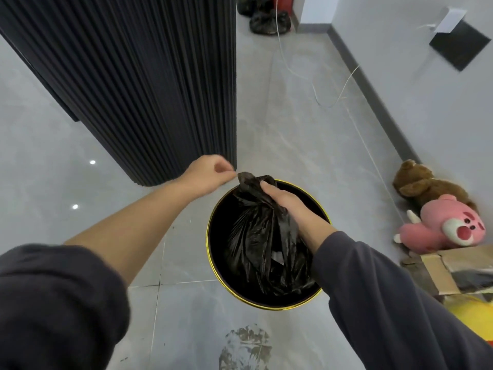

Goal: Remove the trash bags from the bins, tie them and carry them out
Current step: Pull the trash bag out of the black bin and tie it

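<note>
Trash bag (264,244), black and bunched at the neck, sits in the mouth of a round gold-rimmed bin (220,231). A dark ribbed column (149,76) rises behind the bin. Over the bin, the right hand (288,206) clamps its fingers round the bag's neck. The left hand (210,174), fingers curled, meets the bag's tip; whether it pinches the plastic cannot be told. A pink plush toy (448,225) lies right of the bin.

A crumpled, glossy black plastic trash bag (262,236) hangs upright, its lower part still inside a round black bin (222,231) with a thin gold rim. The bag's top is gathered into a twisted neck, which the right hand (290,206) grips. The left hand (210,174) pinches its upper tip. Two more filled black bags (269,22) lie far off, touching each other.
</note>
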